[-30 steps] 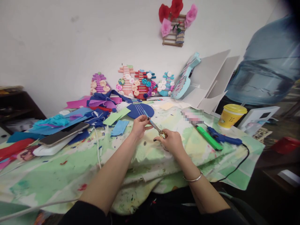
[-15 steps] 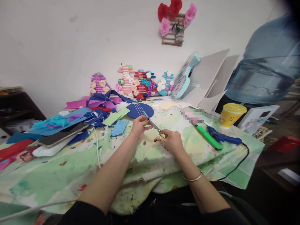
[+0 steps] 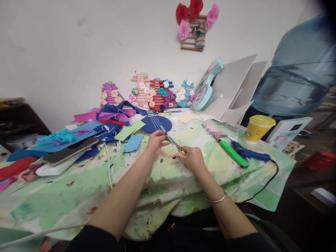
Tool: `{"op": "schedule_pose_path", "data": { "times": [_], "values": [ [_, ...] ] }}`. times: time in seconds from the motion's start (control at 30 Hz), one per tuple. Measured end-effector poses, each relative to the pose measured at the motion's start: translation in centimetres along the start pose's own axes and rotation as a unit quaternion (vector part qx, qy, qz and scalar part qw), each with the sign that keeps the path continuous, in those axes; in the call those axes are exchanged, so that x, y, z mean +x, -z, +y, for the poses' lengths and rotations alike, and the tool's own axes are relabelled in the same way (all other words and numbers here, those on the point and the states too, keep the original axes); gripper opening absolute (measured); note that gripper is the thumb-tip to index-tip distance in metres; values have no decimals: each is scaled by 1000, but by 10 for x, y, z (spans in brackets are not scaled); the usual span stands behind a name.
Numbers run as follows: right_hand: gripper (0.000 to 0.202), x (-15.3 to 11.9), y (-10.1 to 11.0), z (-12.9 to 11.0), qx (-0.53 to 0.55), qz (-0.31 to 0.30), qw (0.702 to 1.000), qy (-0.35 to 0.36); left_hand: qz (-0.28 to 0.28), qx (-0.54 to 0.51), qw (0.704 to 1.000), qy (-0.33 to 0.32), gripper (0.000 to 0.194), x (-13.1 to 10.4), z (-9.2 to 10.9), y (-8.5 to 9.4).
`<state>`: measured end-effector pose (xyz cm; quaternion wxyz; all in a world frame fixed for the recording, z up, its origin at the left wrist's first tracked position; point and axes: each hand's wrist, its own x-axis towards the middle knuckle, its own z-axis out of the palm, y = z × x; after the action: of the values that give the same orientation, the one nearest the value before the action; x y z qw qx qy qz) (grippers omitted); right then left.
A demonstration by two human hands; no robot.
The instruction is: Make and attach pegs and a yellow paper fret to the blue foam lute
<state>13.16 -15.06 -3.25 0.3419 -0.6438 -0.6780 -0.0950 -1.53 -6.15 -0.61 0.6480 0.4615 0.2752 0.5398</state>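
Observation:
My left hand pinches a narrow light-blue strip between thumb and fingertips; it looks like paper or foam. Scissors are in my right hand, fingers through the handles. Their blades point up and left and meet the strip close to my left fingertips. Just beyond my left hand lies a dark blue round body with white strings across it, shaped like a small lute. A light-blue piece and a pale green piece lie left of my left hand.
Decorated small lutes lean along the wall. Coloured scraps and a phone are on the left. On the right are a green utility knife, a blue glue gun with a cord, and a yellow cup. A stained cloth covers the table.
Both hands stay almost in place. The scissor blades have shifted slightly against the strip, and more of its light blue shows beside them.

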Motion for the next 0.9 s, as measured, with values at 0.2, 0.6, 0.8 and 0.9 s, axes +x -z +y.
{"op": "schedule_pose_path", "data": {
  "times": [0.2, 0.6, 0.8, 0.9],
  "values": [
    [44, 2, 3, -4, 33, -9, 999, -19, -10, -18, 1000, 6, 28, 1, 0, 1],
    [39, 5, 5, -5, 97, 9, 995, -34, -8, -18, 1000, -9, 24, 6, -3, 5],
    [37, 5, 6, -2, 162, 28, 984, -65, 13, -23, 1000, -14, 22, 6, -2, 4],
    [37, 5, 7, -2, 152, 38, 984, -80, -6, -8, 1000, -19, 24, 6, -3, 4]
  ]
}}
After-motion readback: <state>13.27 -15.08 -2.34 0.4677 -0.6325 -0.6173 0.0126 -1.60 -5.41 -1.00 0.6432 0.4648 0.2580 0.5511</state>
